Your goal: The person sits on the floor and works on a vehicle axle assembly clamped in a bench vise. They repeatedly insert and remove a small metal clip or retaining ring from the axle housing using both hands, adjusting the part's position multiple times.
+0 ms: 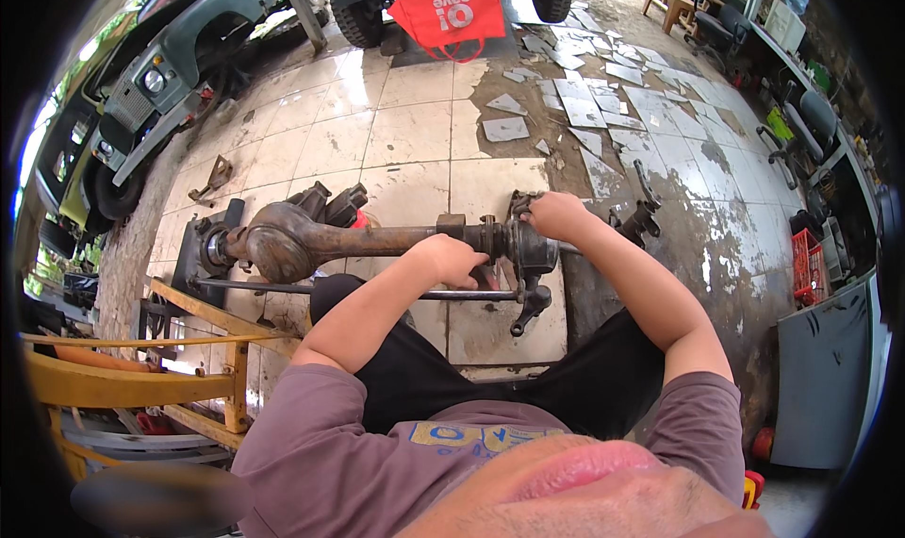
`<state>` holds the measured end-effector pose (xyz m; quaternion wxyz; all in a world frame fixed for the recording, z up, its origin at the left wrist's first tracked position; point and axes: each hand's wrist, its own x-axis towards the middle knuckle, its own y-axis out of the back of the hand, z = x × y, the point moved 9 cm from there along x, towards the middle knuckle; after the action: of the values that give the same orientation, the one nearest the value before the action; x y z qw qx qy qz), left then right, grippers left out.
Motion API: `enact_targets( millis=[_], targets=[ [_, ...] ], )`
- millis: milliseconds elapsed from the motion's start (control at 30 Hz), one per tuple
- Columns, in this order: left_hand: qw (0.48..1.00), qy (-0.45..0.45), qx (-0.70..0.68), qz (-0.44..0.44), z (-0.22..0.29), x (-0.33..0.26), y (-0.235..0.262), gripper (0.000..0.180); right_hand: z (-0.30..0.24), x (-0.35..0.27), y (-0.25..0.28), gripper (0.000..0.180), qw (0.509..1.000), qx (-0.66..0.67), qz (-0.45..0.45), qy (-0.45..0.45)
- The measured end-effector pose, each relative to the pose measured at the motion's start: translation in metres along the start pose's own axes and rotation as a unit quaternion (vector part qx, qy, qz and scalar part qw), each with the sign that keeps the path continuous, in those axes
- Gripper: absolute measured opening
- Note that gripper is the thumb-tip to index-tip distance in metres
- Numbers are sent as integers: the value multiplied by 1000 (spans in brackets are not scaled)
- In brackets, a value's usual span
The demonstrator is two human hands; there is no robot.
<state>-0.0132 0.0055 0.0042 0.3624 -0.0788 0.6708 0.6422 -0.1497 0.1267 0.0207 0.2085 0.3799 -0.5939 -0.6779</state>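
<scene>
Head view: rusty axle assembly [377, 241] lies across the tiled floor [415, 132] at your knees. Your left hand [454, 260] is curled on the axle tube, likely steadying it; right hand [558, 215] is closed around the knuckle end [528, 246].

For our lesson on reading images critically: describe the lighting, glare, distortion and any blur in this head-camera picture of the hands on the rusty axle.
Head view: soft daylight, with pale glare on the wet tiled floor; fisheye bending curves the tile lines and leaves a black rim; the left hand, right hand and rusty axle look sharp; a smeared blurred patch sits at lower left by the yellow frame.
</scene>
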Motion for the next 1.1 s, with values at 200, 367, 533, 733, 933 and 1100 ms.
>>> enact_targets(
  millis=[200, 367, 533, 733, 933, 1100],
  targets=[
    [1000, 7, 4, -3, -3, -2, -3, 74, 18, 11, -5, 47, 998, 46, -11, -38],
    [1000, -2, -6, 7, 2, -4, 2, 72, 26, 6, -9, 47, 996, 65, -17, -63],
    [1000, 3, 5, 0, 7, -2, 1, 71, 27, 9, -7, 48, 998, 51, 4, -42],
    [1000, 4, 1, -7, 4, 1, 1, 71, 22, 7, -6, 49, 999, 35, 26, -22],
    [1000, 11, 0, -12, 3, -1, -2, 73, 15, 2, -4, 45, 999, 26, 32, -25],
    [1000, 1, 1, -5, 2, 0, 0, 74, 25, 7, -5, 46, 996, 53, 18, -73]
  ],
)
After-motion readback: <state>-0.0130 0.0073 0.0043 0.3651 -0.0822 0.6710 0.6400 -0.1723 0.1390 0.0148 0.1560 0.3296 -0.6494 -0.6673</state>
